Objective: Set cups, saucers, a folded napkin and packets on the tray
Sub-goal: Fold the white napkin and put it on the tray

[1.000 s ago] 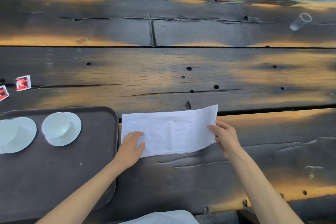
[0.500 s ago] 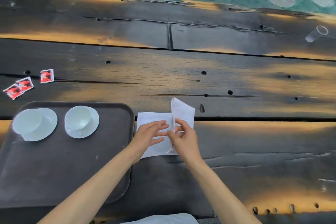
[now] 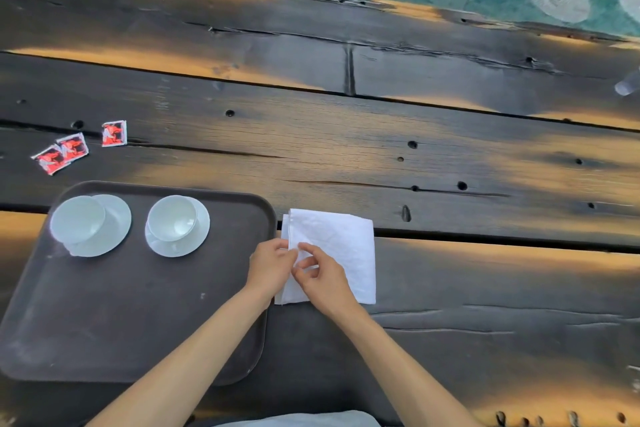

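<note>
A white napkin (image 3: 341, 250), folded into a rough square, lies on the wooden table just right of the dark brown tray (image 3: 138, 322). My left hand (image 3: 272, 265) and my right hand (image 3: 322, 277) meet at the napkin's left edge, fingers pinching its layers. Two white cups sit on white saucers at the tray's far side: one cup (image 3: 78, 218) at the left, another cup (image 3: 172, 217) to its right on a saucer (image 3: 176, 246). Three red-and-white packets (image 3: 72, 148) lie on the table beyond the tray's far left corner.
A clear plastic cup (image 3: 627, 85) lies on its side at the far right edge of the table. The dark plank table (image 3: 450, 156) stretches away; beyond its far edge is green flooring with round grey discs.
The napkin went from a long strip to a half-width square: my right hand brought the right end over to the left. Both hands now meet at its left edge.
</note>
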### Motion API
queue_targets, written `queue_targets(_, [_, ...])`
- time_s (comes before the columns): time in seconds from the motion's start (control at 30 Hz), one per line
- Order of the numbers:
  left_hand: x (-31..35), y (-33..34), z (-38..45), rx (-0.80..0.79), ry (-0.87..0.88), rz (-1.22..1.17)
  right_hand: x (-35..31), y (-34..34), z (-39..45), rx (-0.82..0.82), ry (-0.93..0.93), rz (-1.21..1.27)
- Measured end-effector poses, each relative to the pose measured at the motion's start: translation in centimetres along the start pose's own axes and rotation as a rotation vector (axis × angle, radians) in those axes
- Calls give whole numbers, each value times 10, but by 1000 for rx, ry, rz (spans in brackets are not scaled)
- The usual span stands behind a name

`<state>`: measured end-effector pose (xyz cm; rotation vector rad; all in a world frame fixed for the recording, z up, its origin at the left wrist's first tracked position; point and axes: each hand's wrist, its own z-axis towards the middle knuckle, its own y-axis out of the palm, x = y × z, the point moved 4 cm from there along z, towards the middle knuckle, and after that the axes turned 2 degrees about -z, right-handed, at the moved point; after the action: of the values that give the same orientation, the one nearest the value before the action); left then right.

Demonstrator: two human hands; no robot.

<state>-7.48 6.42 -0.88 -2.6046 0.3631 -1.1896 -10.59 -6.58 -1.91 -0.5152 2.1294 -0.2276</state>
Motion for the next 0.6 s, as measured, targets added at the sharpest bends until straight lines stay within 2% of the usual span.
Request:
queue_targets(0.1, [-10,-1,5,72,-14,138,4,2,6,-35,-7,-63])
queue_targets(0.37, [-12,13,10,-35,81,226,20,-27,20,145,-192,-503])
queue_targets(0.6, [-12,18,20,-88,162,243,28,-69,38,268,-160,-677])
